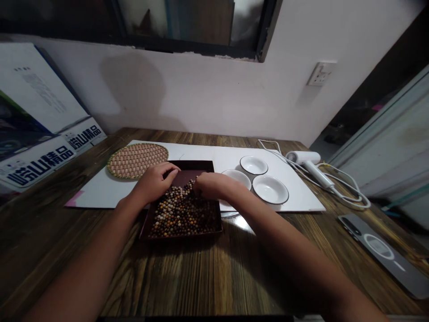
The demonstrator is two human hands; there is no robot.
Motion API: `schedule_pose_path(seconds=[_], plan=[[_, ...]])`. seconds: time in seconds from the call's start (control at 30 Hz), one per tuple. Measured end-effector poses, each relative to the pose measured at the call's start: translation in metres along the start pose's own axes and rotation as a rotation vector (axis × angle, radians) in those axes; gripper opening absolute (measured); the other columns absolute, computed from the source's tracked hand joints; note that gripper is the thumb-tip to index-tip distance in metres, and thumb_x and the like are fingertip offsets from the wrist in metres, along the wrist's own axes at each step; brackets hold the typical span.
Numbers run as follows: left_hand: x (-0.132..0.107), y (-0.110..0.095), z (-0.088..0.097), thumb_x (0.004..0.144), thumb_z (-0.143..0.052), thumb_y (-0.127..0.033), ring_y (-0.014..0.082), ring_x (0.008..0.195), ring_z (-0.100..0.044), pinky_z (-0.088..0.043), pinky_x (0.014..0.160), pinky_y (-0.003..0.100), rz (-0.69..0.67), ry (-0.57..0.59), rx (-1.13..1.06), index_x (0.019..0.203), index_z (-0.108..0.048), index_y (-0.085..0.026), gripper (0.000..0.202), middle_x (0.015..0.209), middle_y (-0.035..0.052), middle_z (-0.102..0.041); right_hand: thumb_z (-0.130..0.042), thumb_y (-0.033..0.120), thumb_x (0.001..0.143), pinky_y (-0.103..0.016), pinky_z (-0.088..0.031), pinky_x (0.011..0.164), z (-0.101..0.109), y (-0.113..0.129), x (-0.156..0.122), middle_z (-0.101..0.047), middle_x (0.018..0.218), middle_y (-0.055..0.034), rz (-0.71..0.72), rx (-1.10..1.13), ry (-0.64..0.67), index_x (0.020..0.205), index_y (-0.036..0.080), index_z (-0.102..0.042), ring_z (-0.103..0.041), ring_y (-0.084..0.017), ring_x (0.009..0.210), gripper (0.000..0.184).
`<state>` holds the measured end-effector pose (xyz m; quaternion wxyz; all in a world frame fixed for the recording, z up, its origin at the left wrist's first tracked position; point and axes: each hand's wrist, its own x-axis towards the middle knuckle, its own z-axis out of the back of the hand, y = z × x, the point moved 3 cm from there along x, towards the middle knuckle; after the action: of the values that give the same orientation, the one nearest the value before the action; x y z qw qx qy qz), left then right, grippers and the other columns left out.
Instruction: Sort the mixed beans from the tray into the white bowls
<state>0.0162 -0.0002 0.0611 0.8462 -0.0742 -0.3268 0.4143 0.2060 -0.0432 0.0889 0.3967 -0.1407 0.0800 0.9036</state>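
Note:
A shallow dark brown square tray point(192, 169) lies on a white board point(100, 192) and holds a heap of small round brown, tan and cream beads point(182, 215). My left hand point(154, 182) hangs palm down over the tray's left side, fingers curled towards the beads. My right hand point(209, 186) reaches in from the right, its fingertips at the top of the heap. Whether either hand holds beads is hidden. Several white bowls with dark rims point(270, 189) stand to the right of the tray, the nearest almost touching my right hand.
A round woven mat point(137, 161) lies left of the tray. The board sits on a wooden table point(67, 241). A white hair dryer point(310, 165) with its cord lies at the right, and a dark flat device point(378, 248) sits near the table's right edge.

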Motion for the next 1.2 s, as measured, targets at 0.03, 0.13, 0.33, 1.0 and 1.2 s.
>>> schedule_pose_path(seconds=[0.03, 0.13, 0.33, 1.0, 1.2], plan=[[0.000, 0.000, 0.000, 0.100, -0.052, -0.036, 0.0261, 0.099, -0.071, -0.053, 0.094, 0.039, -0.001, -0.001, -0.003, 0.099, -0.074, -0.019, 0.028, 0.104, 0.0078, -0.078, -0.054, 0.009, 0.091, -0.030, -0.035, 0.062, 0.001, 0.002, -0.001, -0.078, 0.100, -0.0080, -0.007, -0.007, 0.005, 0.107, 0.016, -0.080, -0.059, -0.015, 0.073, 0.031], [0.000, -0.001, 0.000, 0.100, -0.053, -0.035, 0.0256, 0.099, -0.071, -0.053, 0.093, 0.038, -0.002, 0.001, -0.007, 0.099, -0.075, -0.018, 0.027, 0.104, 0.0079, -0.078, -0.055, 0.009, 0.092, -0.030, -0.035, 0.061, 0.004, 0.007, -0.005, -0.078, 0.103, -0.0083, -0.032, -0.012, 0.005, 0.108, 0.016, -0.080, -0.060, -0.015, 0.075, 0.030], [0.000, -0.002, 0.000, 0.100, -0.053, -0.035, 0.0256, 0.099, -0.071, -0.053, 0.093, 0.038, 0.003, 0.003, 0.003, 0.099, -0.074, -0.018, 0.027, 0.103, 0.0077, -0.078, -0.058, 0.011, 0.091, -0.030, -0.035, 0.061, 0.008, 0.004, -0.008, -0.077, 0.098, -0.0081, -0.031, 0.000, 0.002, 0.101, 0.015, -0.079, -0.058, -0.014, 0.072, 0.024], [0.000, -0.002, 0.000, 0.099, -0.053, -0.035, 0.0256, 0.098, -0.071, -0.053, 0.092, 0.037, 0.014, -0.005, -0.002, 0.098, -0.075, -0.019, 0.028, 0.103, 0.0080, -0.078, -0.060, 0.012, 0.088, -0.027, -0.039, 0.063, 0.030, -0.051, -0.049, -0.078, 0.094, -0.0046, -0.320, 0.282, -0.208, 0.106, 0.021, -0.081, -0.060, -0.013, 0.072, 0.029], [0.001, -0.002, 0.001, 0.100, -0.052, -0.037, 0.0264, 0.100, -0.071, -0.053, 0.093, 0.039, 0.021, 0.011, -0.002, 0.097, -0.074, -0.020, 0.027, 0.105, 0.0075, -0.078, -0.057, 0.007, 0.086, -0.029, -0.035, 0.065, 0.016, -0.014, -0.017, -0.076, 0.087, -0.0046, -0.067, 0.189, -0.087, 0.096, 0.017, -0.081, -0.053, -0.012, 0.068, 0.028]])
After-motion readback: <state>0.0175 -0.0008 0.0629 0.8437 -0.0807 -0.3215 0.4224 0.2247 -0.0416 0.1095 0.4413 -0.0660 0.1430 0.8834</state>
